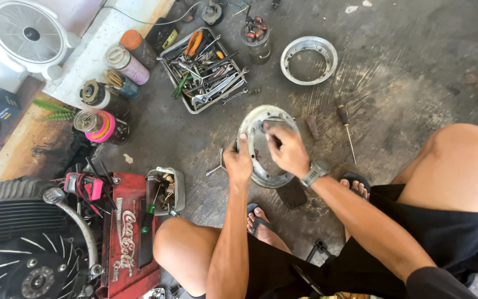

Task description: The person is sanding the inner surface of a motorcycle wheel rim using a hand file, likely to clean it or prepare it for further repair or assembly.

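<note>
I sit low over a concrete floor, knees apart. My left hand (pixel 238 163) grips the near-left rim of a round grey metal wheel-rim half (pixel 255 123), held tilted just above the floor. My right hand (pixel 286 148), with a watch on its wrist, reaches inside the ring with its fingers pinched at the inner flange; whether it holds a small part is hidden. A dark block (pixel 291 192) stands under the ring's near edge.
A second rim half (pixel 308 60) lies farther off. A tray of wrenches (pixel 204 71), a screwdriver (pixel 346 130), a T-handle tool (pixel 217 165), spray cans (pixel 125 63), a red toolbox (pixel 125 232), a small parts tray (pixel 165 191), a black engine (pixel 23 243) and a fan (pixel 27 34) surround me.
</note>
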